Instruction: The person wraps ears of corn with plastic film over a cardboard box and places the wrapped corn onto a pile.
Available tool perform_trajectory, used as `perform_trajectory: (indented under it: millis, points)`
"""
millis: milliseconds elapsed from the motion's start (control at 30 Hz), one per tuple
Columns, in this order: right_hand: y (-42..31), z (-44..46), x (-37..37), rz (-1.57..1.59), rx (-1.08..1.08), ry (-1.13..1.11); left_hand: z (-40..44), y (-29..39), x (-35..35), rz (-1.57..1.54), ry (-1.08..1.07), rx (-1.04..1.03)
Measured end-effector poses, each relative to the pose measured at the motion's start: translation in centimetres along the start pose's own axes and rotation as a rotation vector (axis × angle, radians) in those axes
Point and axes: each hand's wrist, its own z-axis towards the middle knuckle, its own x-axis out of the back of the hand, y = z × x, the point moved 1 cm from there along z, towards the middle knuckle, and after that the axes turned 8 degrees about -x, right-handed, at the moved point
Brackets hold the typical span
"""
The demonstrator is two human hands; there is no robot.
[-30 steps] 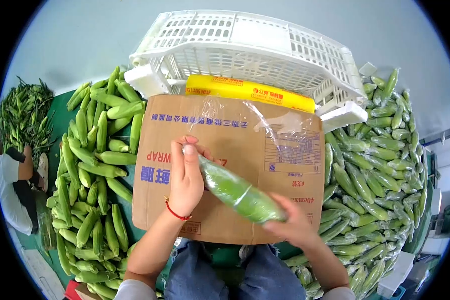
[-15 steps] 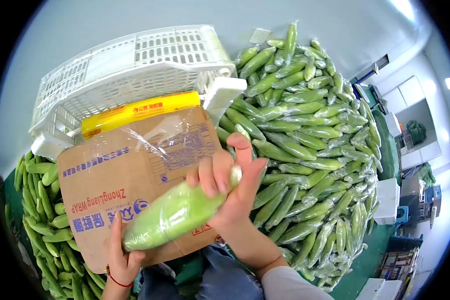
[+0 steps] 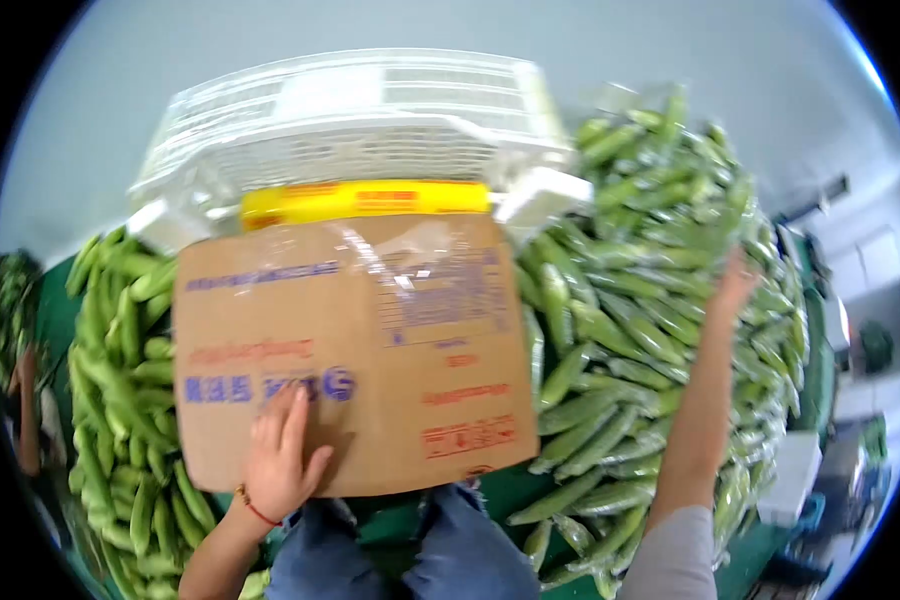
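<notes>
Cardboard point(image 3: 370, 445) under left hand point(image 3: 280, 455), pale wall point(image 3: 660, 45) beyond, floor point(image 3: 385, 525) apparently green

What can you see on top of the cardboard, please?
The left hand is over the cardboard, with clear film along its far edge; whatever is under the hand is hidden.

Pale greyish wall point(image 3: 370, 30) behind. Green floor point(image 3: 55, 300) underfoot. Far left, from where I stand: dark heap of leafy greens point(image 3: 10, 300), a co-worker's forearm point(image 3: 27, 410) near it. Right: white box point(image 3: 790, 478), blurred; blue object point(image 3: 813, 512) just beside. Beyond, dark-green bundle point(image 3: 875, 345), details unclear.
</notes>
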Motion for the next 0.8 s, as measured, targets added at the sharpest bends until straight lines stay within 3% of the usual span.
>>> perform_trajectory:
  millis: [67,100,133,200,233,267,300,367,400,467,500,533,567,633,667,733,800]
  points:
    - [-3.4,-1.8,-0.7,0.070,0.212,-0.004,-0.7,-0.8,0.9,0.129,0.019,0.018]
    - [-5.5,-6.3,-0.8,-0.038,0.351,-0.168,-0.4,-1.3,1.6,0.252,0.020,0.034]
    - [-7.1,-12.7,-0.7,-0.208,0.211,-0.482,0.2,-2.8,1.9,0.258,0.076,0.103]
    - [-9.0,-26.4,-1.2,-0.317,0.546,-0.989,2.2,-6.5,2.0,0.223,0.175,0.206]
    - [-11.5,-31.0,-1.3,-0.350,0.901,-1.171,3.9,-8.7,2.1,0.190,0.222,0.237]
    - [-10.8,-33.7,-2.8,-0.295,0.895,-1.304,5.7,-10.8,2.3,0.194,0.256,0.183]
    - [-9.3,-35.5,-4.8,-0.241,0.792,-1.266,7.6,-12.5,2.4,0.193,0.284,0.125]
    - [-9.0,-35.7,-9.2,-0.160,0.835,-1.162,11.3,-15.2,2.8,0.335,0.412,-0.169]
    - [-9.3,-35.8,-10.5,-0.125,0.857,-1.115,11.9,-16.0,3.0,0.260,0.344,-0.147]
    - [-10.2,-36.1,-10.7,-0.119,0.502,-1.198,12.6,-17.3,3.8,0.125,0.224,-0.110]
    - [-10.1,-35.4,-9.8,-0.189,0.326,-1.201,12.2,-16.8,4.4,0.098,0.363,-0.109]
    - [-9.8,-34.9,-8.5,-0.016,0.285,-1.160,10.1,-16.3,5.0,0.106,0.365,-0.144]
    - [-11.1,-33.7,-5.1,-0.097,0.253,-1.107,6.7,-16.0,5.7,0.124,0.374,-0.160]
    - [-7.5,-32.4,-0.3,-0.022,0.360,-1.183,-0.1,-14.3,7.5,0.113,0.296,-0.265]
    - [-8.5,-33.3,2.4,-0.024,0.062,-1.311,-3.3,-13.1,8.0,0.081,0.234,-0.343]
    - [-6.6,-34.4,6.4,-0.036,0.165,-1.397,-8.8,-9.6,7.1,0.137,0.217,-0.401]
    - [-6.4,-35.4,9.1,-0.240,0.560,-1.429,-13.7,-7.0,4.2,0.100,0.295,-0.255]
